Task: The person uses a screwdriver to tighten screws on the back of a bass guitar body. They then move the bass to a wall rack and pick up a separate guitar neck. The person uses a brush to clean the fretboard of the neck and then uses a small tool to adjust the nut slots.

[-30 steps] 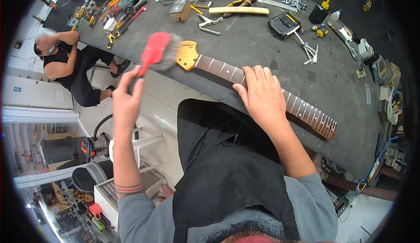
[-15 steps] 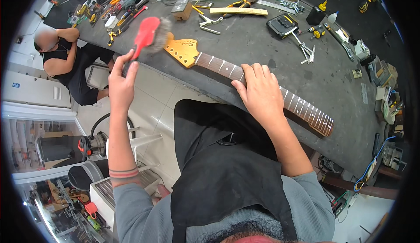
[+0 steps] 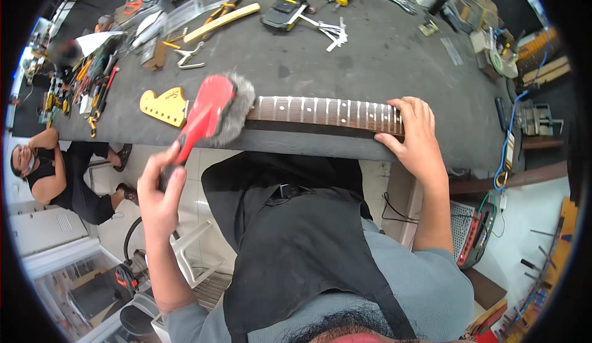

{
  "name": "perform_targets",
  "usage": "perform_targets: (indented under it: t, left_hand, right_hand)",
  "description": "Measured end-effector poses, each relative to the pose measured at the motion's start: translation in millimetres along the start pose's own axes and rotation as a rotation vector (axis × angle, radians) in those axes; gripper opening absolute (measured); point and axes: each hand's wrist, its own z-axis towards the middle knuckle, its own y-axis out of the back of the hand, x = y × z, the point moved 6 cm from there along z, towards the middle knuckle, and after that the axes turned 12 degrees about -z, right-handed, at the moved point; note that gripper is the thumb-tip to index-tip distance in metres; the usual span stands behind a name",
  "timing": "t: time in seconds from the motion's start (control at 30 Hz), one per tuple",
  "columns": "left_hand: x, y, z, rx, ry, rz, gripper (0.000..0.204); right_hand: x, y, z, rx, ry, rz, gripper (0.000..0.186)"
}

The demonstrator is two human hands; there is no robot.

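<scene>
A guitar neck (image 3: 314,110) with a dark fretboard lies along the near edge of the workbench. Its yellow headstock (image 3: 165,107) points left. My left hand (image 3: 159,198) is closed round the handle of a red brush (image 3: 214,99) with thick grey bristles. The brush is over the neck, close to the headstock, and hides that stretch of fretboard; whether the bristles touch it I cannot tell. At the neck's other end my right hand (image 3: 419,136) grips the heel, thumb on the near side and fingers over the top.
On the dark workbench (image 3: 246,50) behind the neck lie a wooden strip (image 3: 222,22), a capo-like clamp (image 3: 190,56), a black case (image 3: 285,13) and white feeler-like blades (image 3: 333,33). Hand tools crowd the left end. A person (image 3: 58,173) sits beyond the bench's left side.
The brush has moved from beyond the headstock to over the fretboard. My right hand has gone from mid-neck to the heel end. The view has turned, and the neck now lies nearly level.
</scene>
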Motion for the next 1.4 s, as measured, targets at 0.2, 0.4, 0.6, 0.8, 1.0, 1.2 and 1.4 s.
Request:
perform_targets:
  t: [0.2, 0.4, 0.6, 0.8, 1.0, 1.2, 1.4]
  left_hand:
    - [-55, -109, 53, 0.279, -0.114, -0.078, 0.042]
    - [-8, -31, 26, 0.086, 0.074, -0.103, 0.041]
    - [27, 26, 35, -0.251, -0.025, -0.058, 0.040]
    - [-5, 41, 19, -0.038, 0.131, 0.031, 0.044]
    - [10, 44, 36, -0.125, 0.156, -0.083, 0.044]
    - [-2, 65, 12, -0.116, 0.255, -0.092, 0.041]
    - [27, 45, 26, -0.208, 0.192, -0.197, 0.042]
  right_hand:
    - [-22, -5, -4, 0.028, 0.025, 0.139, 0.068]
    - [-23, -7, -2, 0.035, 0.052, 0.205, 0.068]
    - [-28, -10, -4, 0.031, 0.049, 0.243, 0.067]
    - [-30, -10, -5, 0.030, 0.044, 0.218, 0.067]
    - [-28, -11, -2, 0.035, 0.064, 0.219, 0.066]
    - [-32, -11, -4, 0.047, 0.041, 0.250, 0.066]
    - [-28, -9, -1, 0.063, 0.050, 0.251, 0.065]
